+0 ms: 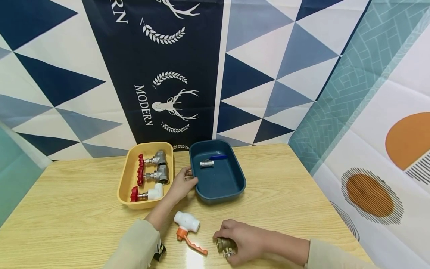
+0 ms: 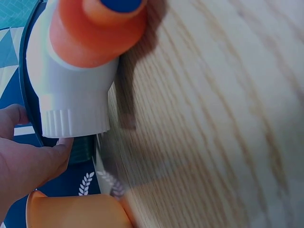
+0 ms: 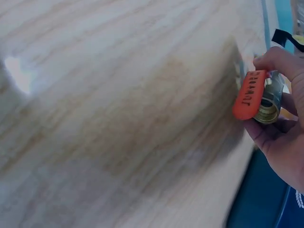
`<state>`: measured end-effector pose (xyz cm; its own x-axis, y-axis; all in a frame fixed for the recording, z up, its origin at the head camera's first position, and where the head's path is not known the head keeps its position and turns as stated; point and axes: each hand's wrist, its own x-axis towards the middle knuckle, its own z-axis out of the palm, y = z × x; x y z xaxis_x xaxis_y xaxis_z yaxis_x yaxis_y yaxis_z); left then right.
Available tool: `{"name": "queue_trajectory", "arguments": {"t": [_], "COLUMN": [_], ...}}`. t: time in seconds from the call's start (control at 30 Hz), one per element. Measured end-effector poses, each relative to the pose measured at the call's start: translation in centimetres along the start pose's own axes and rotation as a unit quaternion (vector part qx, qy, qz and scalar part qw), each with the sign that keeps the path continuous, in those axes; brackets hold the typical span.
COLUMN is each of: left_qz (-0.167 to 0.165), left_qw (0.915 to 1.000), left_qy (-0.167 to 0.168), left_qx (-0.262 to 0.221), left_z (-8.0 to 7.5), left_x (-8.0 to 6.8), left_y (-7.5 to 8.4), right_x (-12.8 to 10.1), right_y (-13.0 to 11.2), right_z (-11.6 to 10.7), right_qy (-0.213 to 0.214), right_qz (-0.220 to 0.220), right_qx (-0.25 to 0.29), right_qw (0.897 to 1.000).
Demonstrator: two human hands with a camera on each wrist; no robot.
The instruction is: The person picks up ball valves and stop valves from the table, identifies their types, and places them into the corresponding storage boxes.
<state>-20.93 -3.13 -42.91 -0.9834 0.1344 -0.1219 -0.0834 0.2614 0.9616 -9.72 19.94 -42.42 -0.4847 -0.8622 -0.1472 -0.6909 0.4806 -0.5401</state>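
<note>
My left hand (image 1: 181,185) grips the left rim of the dark blue tray (image 1: 220,198), with the thumb and fingers at its wall. Inside that tray lie a small silver fitting (image 1: 206,163) and a blue-handled piece (image 1: 218,157). At the front, my right hand (image 1: 246,239) holds a brass ball valve (image 1: 223,244) low over the table. Its orange lever (image 3: 250,95) and threaded opening show in the right wrist view. Between the hands lies a white plastic ball valve (image 1: 188,222) with an orange handle (image 1: 195,246), also close up in the left wrist view.
Left of the blue tray stands a yellow tray (image 1: 123,186), holding two metal valves (image 1: 158,173) and a white elbow valve (image 1: 154,192) with red handwheels. Both trays sit near the back edge of the wooden table (image 1: 77,209), before a patterned wall covering.
</note>
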Motion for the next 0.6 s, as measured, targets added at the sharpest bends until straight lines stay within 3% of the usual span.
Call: {"name": "queue_trajectory", "arguments": {"t": [0.3, 0.6], "left_qz": [0.003, 0.003], "left_qw": [1.0000, 1.0000], "left_qy": [0.003, -0.001], "left_qx": [-0.001, -0.002], "left_z": [-0.1, -0.1], "left_x": [0.2, 0.2], "left_y": [-0.1, -0.1], "right_x": [0.2, -0.1], "right_y": [0.4, 0.5], "right_z": [-2.2, -3.0], "right_qy": [0.015, 0.024], "right_qz": [0.040, 0.080], "right_qx": [0.055, 0.086], "right_qw": [0.998, 0.993]}}
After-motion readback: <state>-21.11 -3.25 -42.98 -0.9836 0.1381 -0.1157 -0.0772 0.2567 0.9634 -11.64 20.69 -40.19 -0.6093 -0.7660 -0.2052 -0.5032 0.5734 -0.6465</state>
